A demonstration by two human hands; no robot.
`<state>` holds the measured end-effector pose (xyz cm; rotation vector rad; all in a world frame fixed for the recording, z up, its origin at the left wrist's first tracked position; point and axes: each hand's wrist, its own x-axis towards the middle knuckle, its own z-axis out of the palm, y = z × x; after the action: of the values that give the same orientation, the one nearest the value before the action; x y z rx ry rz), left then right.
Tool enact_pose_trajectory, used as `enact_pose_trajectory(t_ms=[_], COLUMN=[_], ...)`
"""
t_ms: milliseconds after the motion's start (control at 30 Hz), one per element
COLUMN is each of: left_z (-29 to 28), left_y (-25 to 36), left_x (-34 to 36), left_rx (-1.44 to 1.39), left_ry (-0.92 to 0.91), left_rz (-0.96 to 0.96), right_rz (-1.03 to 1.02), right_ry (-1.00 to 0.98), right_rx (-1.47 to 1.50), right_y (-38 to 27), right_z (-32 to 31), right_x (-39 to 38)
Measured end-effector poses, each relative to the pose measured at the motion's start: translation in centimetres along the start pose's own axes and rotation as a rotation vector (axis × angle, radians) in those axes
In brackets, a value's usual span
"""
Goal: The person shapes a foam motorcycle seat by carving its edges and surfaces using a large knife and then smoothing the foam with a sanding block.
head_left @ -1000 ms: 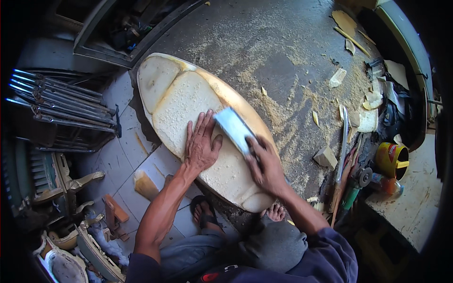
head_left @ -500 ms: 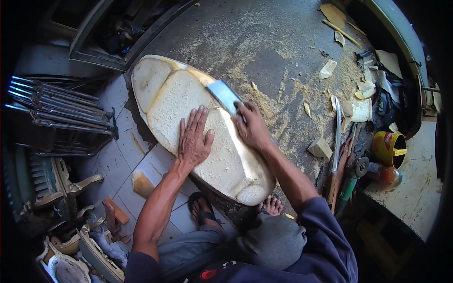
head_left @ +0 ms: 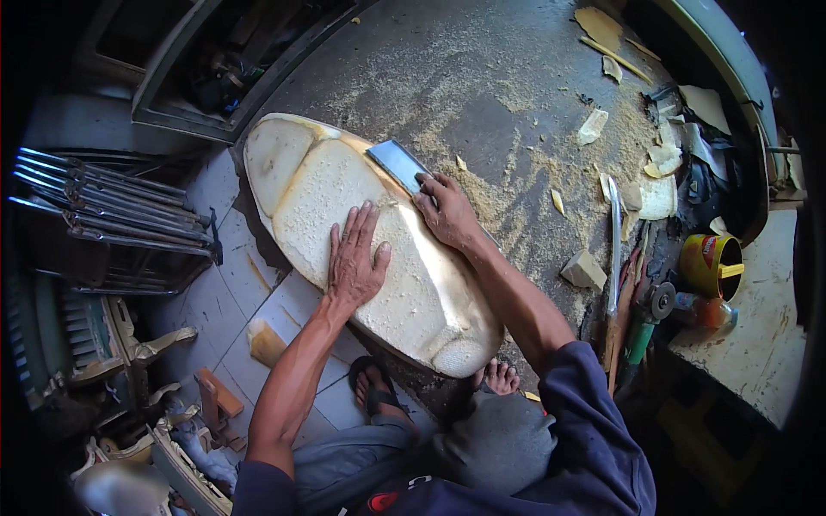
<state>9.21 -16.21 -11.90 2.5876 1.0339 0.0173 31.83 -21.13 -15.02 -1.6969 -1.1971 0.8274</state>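
A long, cream motorcycle seat foam point(head_left: 292, 198) lies at a slant before me, with crumbs scattered over its top. My left hand point(head_left: 354, 267) rests on its middle, fingers stretched out and nothing in them. At the foam's right edge, my right hand point(head_left: 447, 206) is closed round the near end of a flat, blue-grey rectangular tool point(head_left: 396, 163). The tool lies along that edge; its underside and exact kind cannot be made out.
Pale shavings point(head_left: 508, 193) litter the dark floor. To the right are an angle grinder point(head_left: 650, 320), a yellow tin point(head_left: 707, 265), a foam chunk point(head_left: 583, 270) and a long blade point(head_left: 614, 249). Metal frames point(head_left: 129, 211) stand stacked at left. My sandalled foot point(head_left: 372, 385) is below the foam.
My right hand has slid the flat tool slightly up and left along the foam's edge. The left hand stays flat on the foam, and the whole view has shifted a little.
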Motion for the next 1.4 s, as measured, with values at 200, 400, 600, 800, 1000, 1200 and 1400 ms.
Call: enact_pose_trajectory(t_ms=[200,400,600,800,1000,1200,1400], left_z=[-1.2,0.0,-1.9,-0.6,-1.5,-1.1,-1.6], left_y=[-0.9,-0.3,-0.9,-0.1,-1.6,0.0,-1.9], left_x=[-0.6,0.4,-0.5,0.2,-0.1,0.2,-0.5], left_rx=[0.054,0.001,0.059,0.009,-0.006,0.014,0.030], left_ry=[0.018,-0.002,0.003,0.013,0.010,-0.024,-0.023], left_rz=[0.001,0.021,-0.014,0.014,-0.039,0.015,-0.033], right_rz=[-0.065,0.034,-0.050,0.046,0.039,0.054,0.071], right_ry=[-0.141,-0.017,-0.114,-0.037,-0.125,-0.054,-0.059], right_rx=[0.107,0.009,0.119,-0.001,0.130,0.010,0.121], right_y=[-5.0,-1.0,-5.6,-2.0,-5.0,-3.4,-4.6], right_z=[-2.9,0.7,-2.4,0.8,-0.3,0.2,0.9], right_x=[-15.5,1.1,-12.8,0.8,-7.4,-1.8,-4.8])
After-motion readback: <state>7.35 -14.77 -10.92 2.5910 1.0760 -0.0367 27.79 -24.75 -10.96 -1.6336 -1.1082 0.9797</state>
